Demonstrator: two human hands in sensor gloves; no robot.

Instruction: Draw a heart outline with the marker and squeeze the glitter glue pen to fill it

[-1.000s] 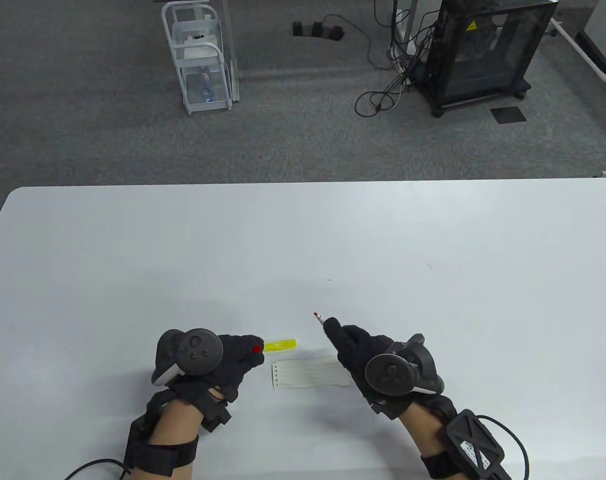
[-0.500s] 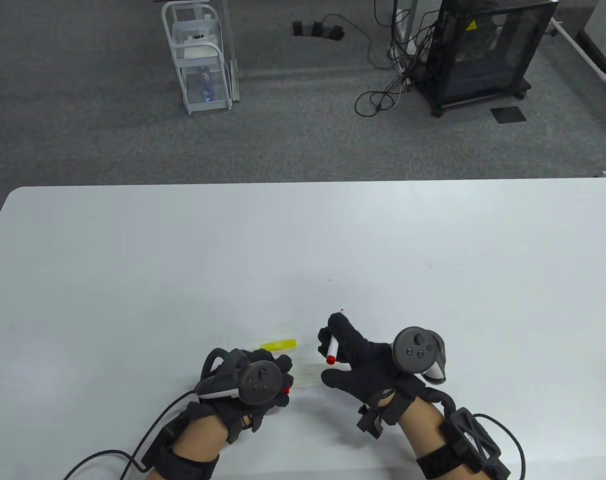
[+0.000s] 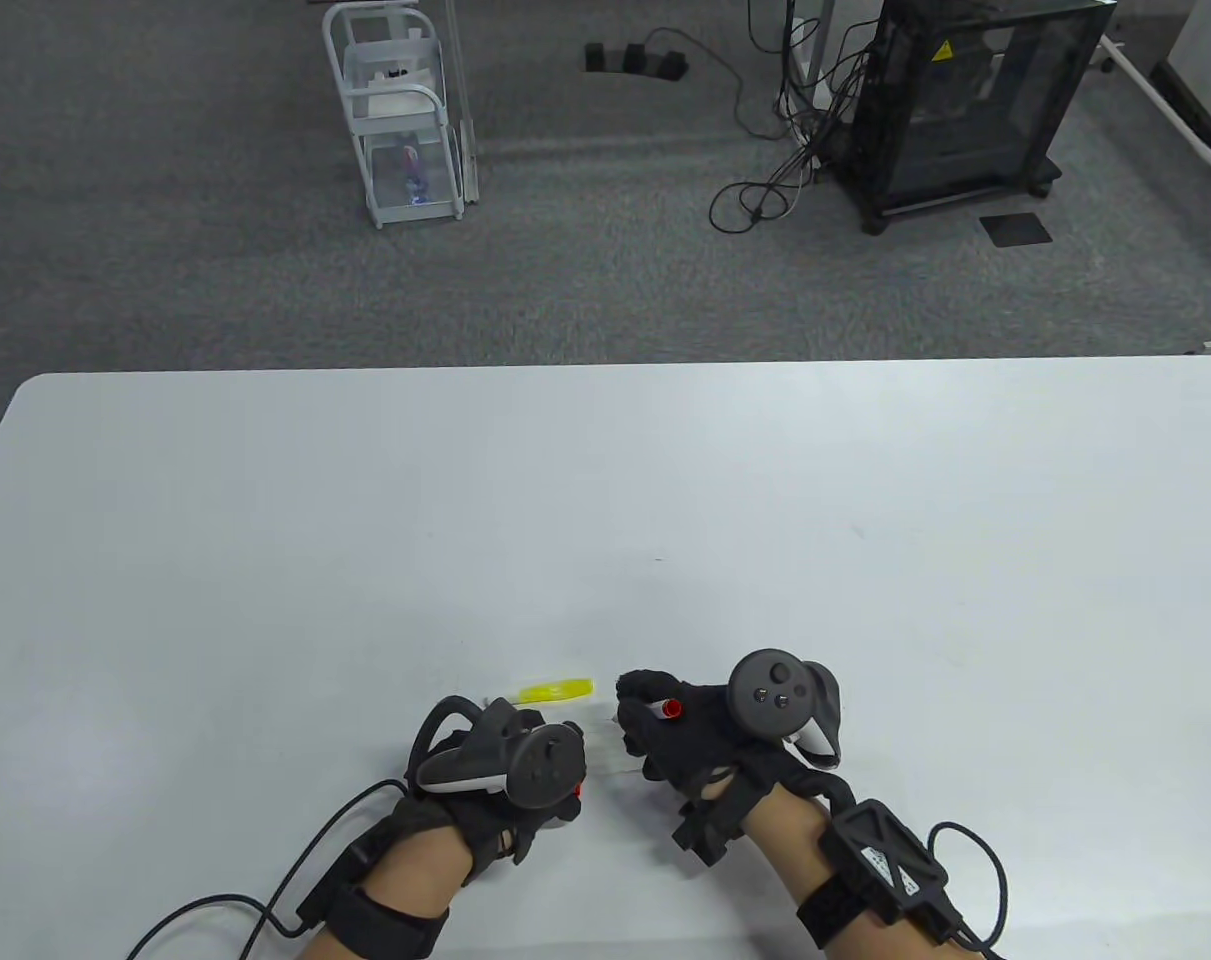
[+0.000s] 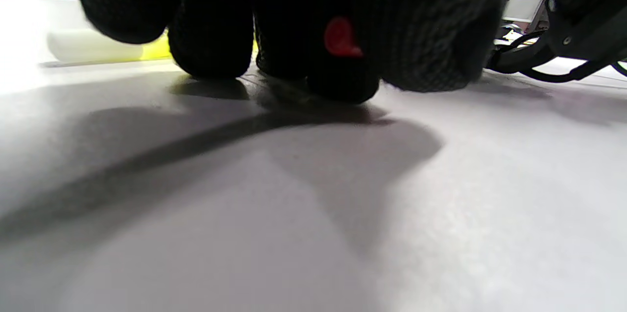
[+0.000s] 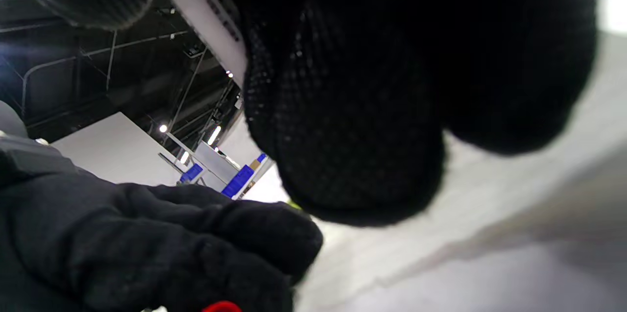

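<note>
White table [image 3: 365,520]; red-ended white marker [image 3: 662,708]

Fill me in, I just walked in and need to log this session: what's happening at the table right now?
A person in black sensor gloves works at the near edge of a white table. The right hand grips a white marker with a red end, held over a small paper slip that is mostly hidden between the hands. The left hand rests by the slip with a small red cap in its fingers. A yellow glitter glue pen lies untouched just beyond the hands. No heart outline is visible.
</note>
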